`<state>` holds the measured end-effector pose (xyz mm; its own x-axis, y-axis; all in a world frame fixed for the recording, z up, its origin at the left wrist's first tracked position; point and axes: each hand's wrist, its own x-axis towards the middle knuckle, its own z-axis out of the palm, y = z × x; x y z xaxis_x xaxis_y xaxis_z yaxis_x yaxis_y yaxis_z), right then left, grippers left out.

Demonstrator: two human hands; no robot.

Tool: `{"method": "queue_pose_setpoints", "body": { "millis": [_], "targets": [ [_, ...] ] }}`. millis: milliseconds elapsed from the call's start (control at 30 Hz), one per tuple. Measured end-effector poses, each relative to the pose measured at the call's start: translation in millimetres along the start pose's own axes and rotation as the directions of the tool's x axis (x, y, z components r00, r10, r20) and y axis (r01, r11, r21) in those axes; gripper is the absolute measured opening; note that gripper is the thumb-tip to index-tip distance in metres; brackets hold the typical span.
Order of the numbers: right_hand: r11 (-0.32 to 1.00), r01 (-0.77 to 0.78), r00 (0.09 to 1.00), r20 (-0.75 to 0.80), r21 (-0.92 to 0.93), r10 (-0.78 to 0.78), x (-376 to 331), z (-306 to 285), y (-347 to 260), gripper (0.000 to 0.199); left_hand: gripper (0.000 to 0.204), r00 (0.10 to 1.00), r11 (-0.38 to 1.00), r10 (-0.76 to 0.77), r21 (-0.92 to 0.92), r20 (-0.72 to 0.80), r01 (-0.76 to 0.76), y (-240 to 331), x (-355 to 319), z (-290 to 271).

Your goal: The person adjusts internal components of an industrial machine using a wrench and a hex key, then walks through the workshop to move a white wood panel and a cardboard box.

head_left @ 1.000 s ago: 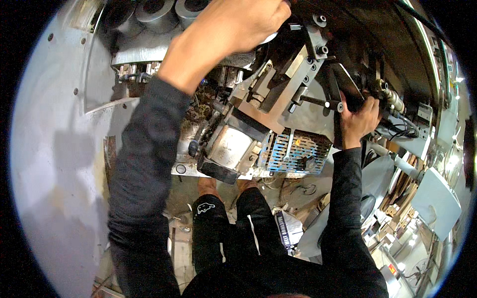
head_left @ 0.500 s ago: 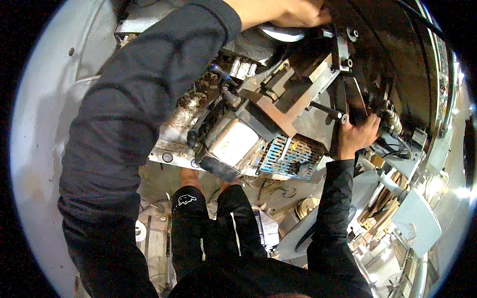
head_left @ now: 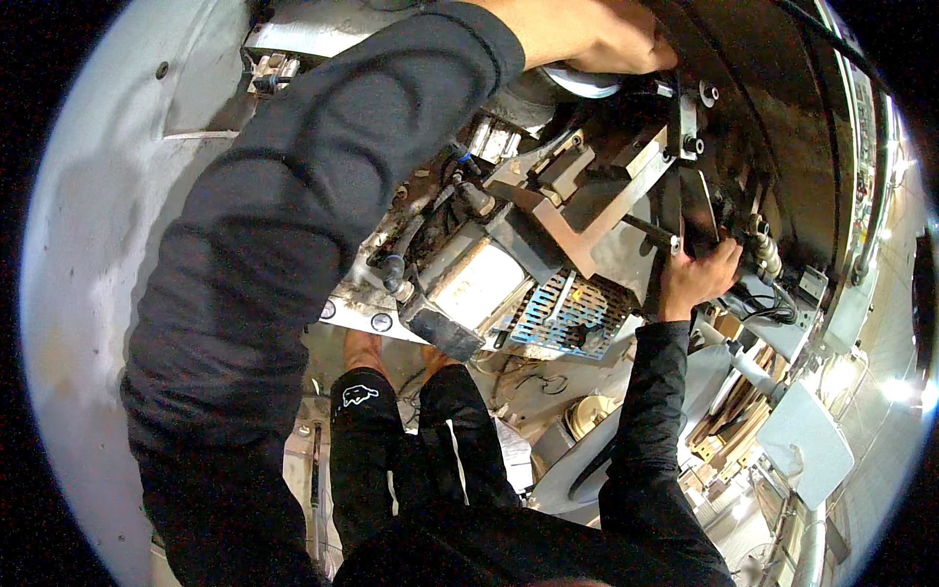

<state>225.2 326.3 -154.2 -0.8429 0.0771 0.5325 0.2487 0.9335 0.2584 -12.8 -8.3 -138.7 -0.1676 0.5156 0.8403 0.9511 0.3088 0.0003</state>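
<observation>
My left arm, in a dark sleeve, reaches up across a machine. My left hand (head_left: 616, 41) is at the top, over a round shiny metal part (head_left: 584, 82); its fingers look curled in, and what they hold is hidden. To the right, my right hand (head_left: 698, 281) is closed round the lower end of a flat dark metal bar (head_left: 695, 201). Beside it a black rod (head_left: 648, 231) juts from the machine. Between my hands sits an angled metal bracket (head_left: 587, 235) with blocks fixed to it.
A perforated metal guard (head_left: 572, 318) and a pale-topped motor-like box (head_left: 479, 286) are below the bracket. Hoses and fittings (head_left: 476, 199) run on the left. A curved dark cover (head_left: 782, 108) rises at right, with a metal valve fitting (head_left: 768, 249) and cables. My legs (head_left: 367, 430) stand below.
The view has shifted slightly, and the machine appears a little lower and to the right. My left hand stays at the top and my right hand stays on the bar.
</observation>
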Motion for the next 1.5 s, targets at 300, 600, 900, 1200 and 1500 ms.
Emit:
{"method": "queue_pose_setpoints", "body": {
  "millis": [300, 600, 900, 1200, 1500],
  "targets": [
    [1.0, -0.013, 1.0, -0.012, -0.008, 0.013, -0.5, 3.2, 0.8, 0.071, 0.047, 0.674, 0.837, -0.46, 0.027, 0.578, 0.547, 14.5, 29.0, -21.2],
    [1.0, -0.001, 1.0, -0.019, 0.018, 0.001, -4.5, 8.3, 9.1, 0.08, 0.036, 0.82, 0.943, -0.323, 0.091, 0.473, 0.319, 12.4, 18.5, -6.2],
    [1.0, 0.016, 0.999, -0.034, -0.001, -0.016, -2.1, 6.2, 1.5, 0.076, 0.037, 0.831, 0.785, -0.536, -0.276, 0.147, 0.555, 16.0, 2.3, -28.4],
    [0.996, -0.008, 0.999, -0.032, -0.089, 0.005, -1.1, 12.3, 11.5, 0.073, 0.018, 0.583, 0.596, -0.802, -0.263, -0.133, 0.759, 232.0, -32.5, -128.9],
    [0.997, 0.025, 0.992, -0.123, 0.079, -0.015, -3.4, 13.5, 9.5, 0.066, 0.022, -0.121, -0.232, -0.916, -0.261, 0.382, 0.937, 441.2, -65.3, -48.4]
  ]
}}
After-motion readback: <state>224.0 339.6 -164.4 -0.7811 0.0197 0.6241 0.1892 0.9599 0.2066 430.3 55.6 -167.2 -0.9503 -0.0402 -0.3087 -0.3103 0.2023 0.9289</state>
